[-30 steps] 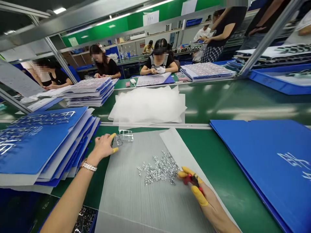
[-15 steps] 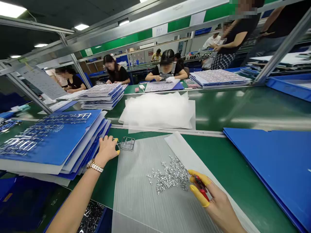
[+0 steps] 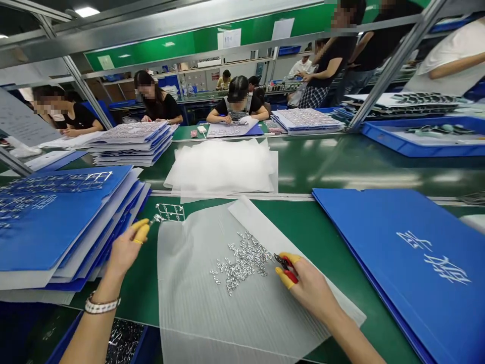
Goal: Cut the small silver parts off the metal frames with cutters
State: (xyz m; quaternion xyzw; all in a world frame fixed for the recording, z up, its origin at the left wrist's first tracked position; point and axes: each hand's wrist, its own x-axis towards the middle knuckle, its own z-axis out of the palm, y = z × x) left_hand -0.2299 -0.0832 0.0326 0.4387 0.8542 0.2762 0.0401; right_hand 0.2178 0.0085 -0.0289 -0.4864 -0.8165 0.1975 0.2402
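Fingers of the left hand, in yellow covers: thumb and forefinger pressed together, pinching a small silvery piece. Going left to right: tall stack of blue boards interleaved with white sheets, beside the left forearm; silvery lattices on top, cut off by the left edge. Below, bin of silvery scraps, partly hidden by the left forearm. Small lattice frame lies at the upper left corner of a translucent sheet on the green worktop, just beside the pinched piece; cannot tell whether the two are joined. Behind the sheet, loose pile of white sheets; beyond that, a co-worker bent over a board, that person's work too small to read. Heap of tiny silvery parts near the middle of the translucent sheet; individual shapes hard to make out. Right hand, thumb and forefinger also in yellow: fingers curled around red-handled cutters, the dark tip close to the heap's right side; part of the handles hidden in the grip, opening of the blades unclear. Far right, large blue board with white markings, cut off by the right edge; behind it, blue tray and slanting metal post.
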